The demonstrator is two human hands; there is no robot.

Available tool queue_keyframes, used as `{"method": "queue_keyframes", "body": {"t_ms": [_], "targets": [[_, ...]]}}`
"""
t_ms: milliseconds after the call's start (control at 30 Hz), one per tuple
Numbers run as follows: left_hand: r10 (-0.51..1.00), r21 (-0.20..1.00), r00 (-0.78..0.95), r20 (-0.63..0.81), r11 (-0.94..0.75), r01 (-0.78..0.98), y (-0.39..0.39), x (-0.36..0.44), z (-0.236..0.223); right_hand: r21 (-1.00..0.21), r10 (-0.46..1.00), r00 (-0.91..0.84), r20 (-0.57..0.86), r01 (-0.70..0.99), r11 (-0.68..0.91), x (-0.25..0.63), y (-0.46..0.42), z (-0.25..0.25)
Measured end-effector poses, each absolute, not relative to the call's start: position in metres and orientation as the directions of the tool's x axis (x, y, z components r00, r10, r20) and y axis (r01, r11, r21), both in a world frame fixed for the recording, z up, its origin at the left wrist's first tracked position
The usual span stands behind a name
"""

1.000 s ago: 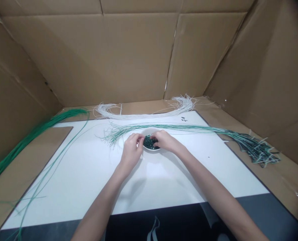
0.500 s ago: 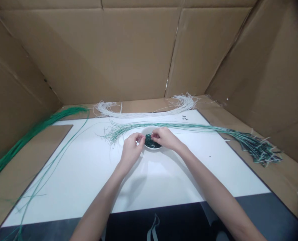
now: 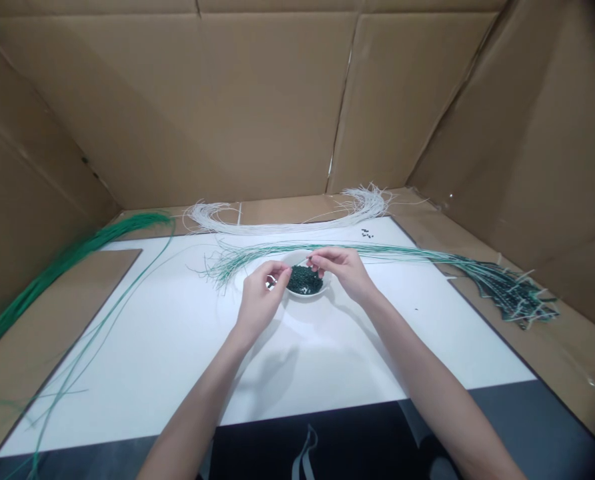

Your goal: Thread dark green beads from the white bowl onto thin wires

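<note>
A small white bowl (image 3: 322, 289) full of dark green beads (image 3: 303, 280) sits mid-table on the white sheet (image 3: 177, 347). My left hand (image 3: 260, 297) hovers at the bowl's left rim, fingers pinched on something too small to name. My right hand (image 3: 341, 267) is just above the bowl's far right side, fingertips pinched on a thin green-white wire (image 3: 277, 253) from the bundle lying behind the bowl.
A white wire bundle (image 3: 287, 223) curves along the back. Green wires (image 3: 72, 257) trail off to the left. Beaded wire ends (image 3: 517, 293) pile at the right. A few loose beads (image 3: 366, 234) lie behind. Cardboard walls (image 3: 257, 100) enclose the table.
My right hand has lifted out of the bowl and drawn slightly right and back. My left hand stays pinched by the rim.
</note>
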State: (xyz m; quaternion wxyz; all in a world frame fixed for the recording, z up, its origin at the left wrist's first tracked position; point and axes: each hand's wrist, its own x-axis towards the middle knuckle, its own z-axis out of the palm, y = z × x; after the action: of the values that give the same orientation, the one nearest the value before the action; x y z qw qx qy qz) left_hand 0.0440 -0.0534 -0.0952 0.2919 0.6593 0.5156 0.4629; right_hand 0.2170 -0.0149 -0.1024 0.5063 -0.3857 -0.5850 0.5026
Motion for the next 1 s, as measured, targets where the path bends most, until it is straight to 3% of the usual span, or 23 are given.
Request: {"method": "queue_keyframes", "body": {"t_ms": [1000], "targets": [[0.94, 0.861, 0.044, 0.337, -0.327, 0.389, -0.0536, 0.045, -0.0962, -0.977, 0.952, -0.227, 0.203, -0.104, 0.184, 0.215, -0.0185, -0.1001]]}}
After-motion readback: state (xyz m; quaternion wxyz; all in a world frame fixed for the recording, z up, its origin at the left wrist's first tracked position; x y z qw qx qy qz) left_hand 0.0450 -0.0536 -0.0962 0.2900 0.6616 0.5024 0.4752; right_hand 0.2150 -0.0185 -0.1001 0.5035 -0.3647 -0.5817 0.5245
